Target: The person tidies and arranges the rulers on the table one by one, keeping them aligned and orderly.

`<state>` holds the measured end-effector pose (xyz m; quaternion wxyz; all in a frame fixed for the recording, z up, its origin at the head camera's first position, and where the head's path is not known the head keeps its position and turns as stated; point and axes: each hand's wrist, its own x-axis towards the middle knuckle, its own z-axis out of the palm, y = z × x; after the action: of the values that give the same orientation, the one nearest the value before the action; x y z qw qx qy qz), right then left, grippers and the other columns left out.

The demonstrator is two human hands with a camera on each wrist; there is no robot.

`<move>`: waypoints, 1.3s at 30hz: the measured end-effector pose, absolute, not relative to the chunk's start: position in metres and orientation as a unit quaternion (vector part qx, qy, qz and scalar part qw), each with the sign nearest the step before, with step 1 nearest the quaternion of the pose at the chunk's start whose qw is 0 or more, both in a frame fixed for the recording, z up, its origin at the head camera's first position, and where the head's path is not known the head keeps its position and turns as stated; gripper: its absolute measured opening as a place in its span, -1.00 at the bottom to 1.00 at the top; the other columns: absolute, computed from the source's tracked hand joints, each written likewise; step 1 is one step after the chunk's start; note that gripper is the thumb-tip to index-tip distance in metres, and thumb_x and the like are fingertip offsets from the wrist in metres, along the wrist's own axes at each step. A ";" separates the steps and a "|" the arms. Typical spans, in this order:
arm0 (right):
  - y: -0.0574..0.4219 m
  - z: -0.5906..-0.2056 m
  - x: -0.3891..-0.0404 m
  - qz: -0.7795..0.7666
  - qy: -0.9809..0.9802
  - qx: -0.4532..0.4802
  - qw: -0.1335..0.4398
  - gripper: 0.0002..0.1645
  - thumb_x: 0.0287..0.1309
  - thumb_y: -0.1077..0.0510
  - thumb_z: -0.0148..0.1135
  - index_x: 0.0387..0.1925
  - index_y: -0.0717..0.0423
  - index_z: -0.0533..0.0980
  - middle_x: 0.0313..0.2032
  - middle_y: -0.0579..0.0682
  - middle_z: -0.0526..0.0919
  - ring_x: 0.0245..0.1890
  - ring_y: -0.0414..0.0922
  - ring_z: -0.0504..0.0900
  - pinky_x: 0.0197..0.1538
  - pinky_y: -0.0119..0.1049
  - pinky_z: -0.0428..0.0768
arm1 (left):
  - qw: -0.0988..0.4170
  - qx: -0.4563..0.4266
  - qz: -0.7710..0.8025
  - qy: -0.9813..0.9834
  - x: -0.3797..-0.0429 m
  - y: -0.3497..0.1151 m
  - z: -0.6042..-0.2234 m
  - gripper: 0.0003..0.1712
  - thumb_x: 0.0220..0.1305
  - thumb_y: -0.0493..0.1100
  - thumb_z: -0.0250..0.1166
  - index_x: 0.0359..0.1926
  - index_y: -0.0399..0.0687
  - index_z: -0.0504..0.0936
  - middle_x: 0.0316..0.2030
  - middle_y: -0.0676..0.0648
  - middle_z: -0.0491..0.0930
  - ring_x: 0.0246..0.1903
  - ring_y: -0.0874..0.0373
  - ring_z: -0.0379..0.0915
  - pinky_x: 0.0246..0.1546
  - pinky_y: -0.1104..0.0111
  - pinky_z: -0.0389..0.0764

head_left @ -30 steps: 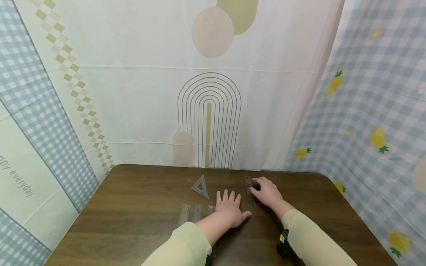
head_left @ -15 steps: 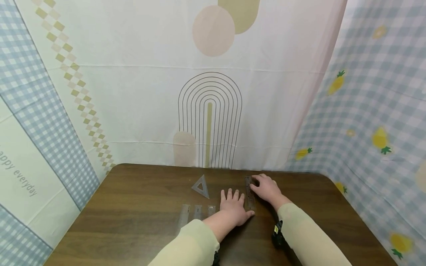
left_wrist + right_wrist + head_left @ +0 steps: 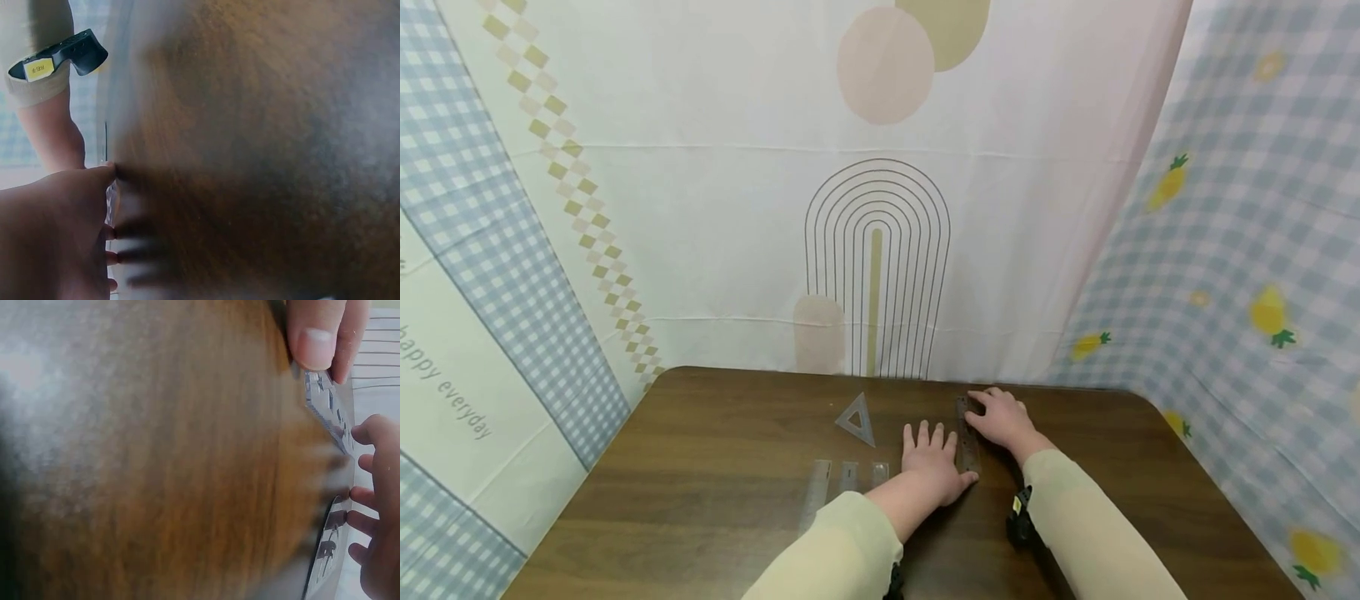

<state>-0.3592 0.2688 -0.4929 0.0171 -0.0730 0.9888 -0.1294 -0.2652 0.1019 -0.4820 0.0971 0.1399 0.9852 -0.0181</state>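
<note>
A narrow transparent ruler (image 3: 969, 450) lies lengthwise toward the back right of the table. At its far end, my right hand (image 3: 1006, 418) pinches it with thumb and fingers; the right wrist view shows the thumb over the tip of the ruler (image 3: 326, 407). My left hand (image 3: 932, 468) lies palm down with fingers spread, just left of the ruler. Its thumb touches the ruler's near end. Left of that hand lies a clear triangular set square (image 3: 867, 427). In the left wrist view, the back of my left hand (image 3: 56, 231) hides most of the ruler.
Three clear rulers stand in a row to the left: a wide one (image 3: 817, 492), a narrower one (image 3: 848, 475) and another (image 3: 880, 472) partly behind my left forearm. The brown wooden table (image 3: 700, 467) ends at a patterned cloth (image 3: 730, 250) behind.
My left hand has slid right, bringing its thumb to the ruler's near end. My right hand stays at the far end, with its fingers slightly shifted. The head view has turned a little.
</note>
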 end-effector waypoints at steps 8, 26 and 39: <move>0.267 -0.487 -0.359 -0.127 0.989 -0.077 0.024 -0.33 0.35 -0.13 0.13 0.39 0.05 0.39 0.35 0.30 0.29 0.32 0.35 0.23 0.27 0.35 0.16 | 0.101 0.136 -0.024 0.985 -0.275 0.106 -0.492 -0.07 0.27 0.60 -0.22 0.56 0.41 -0.01 0.56 0.11 -0.09 0.54 0.02 -0.28 0.46 -0.05 -0.22; 0.263 -0.485 -0.359 -0.129 0.989 -0.072 0.026 -0.36 0.33 -0.14 0.15 0.35 0.02 0.43 0.34 0.28 0.31 0.31 0.33 0.24 0.27 0.35 0.16 | 0.103 0.134 -0.029 0.985 -0.280 0.107 -0.495 -0.10 0.26 0.61 -0.22 0.55 0.48 -0.02 0.56 0.13 -0.10 0.54 0.02 -0.28 0.46 -0.06 -0.22; 0.263 -0.488 -0.365 -0.154 0.986 -0.045 0.037 -0.44 0.34 -0.11 0.12 0.28 0.02 0.49 0.32 0.29 0.33 0.31 0.34 0.23 0.23 0.37 0.18 | 0.110 0.133 -0.020 0.985 -0.280 0.109 -0.496 -0.11 0.27 0.60 -0.21 0.55 0.49 -0.02 0.56 0.13 -0.10 0.54 0.03 -0.29 0.46 -0.05 -0.24</move>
<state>-0.3647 0.2630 -0.4876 0.0371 -0.0446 0.9864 -0.1535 -0.2802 0.1090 -0.4962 0.1097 0.1326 0.9849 -0.0202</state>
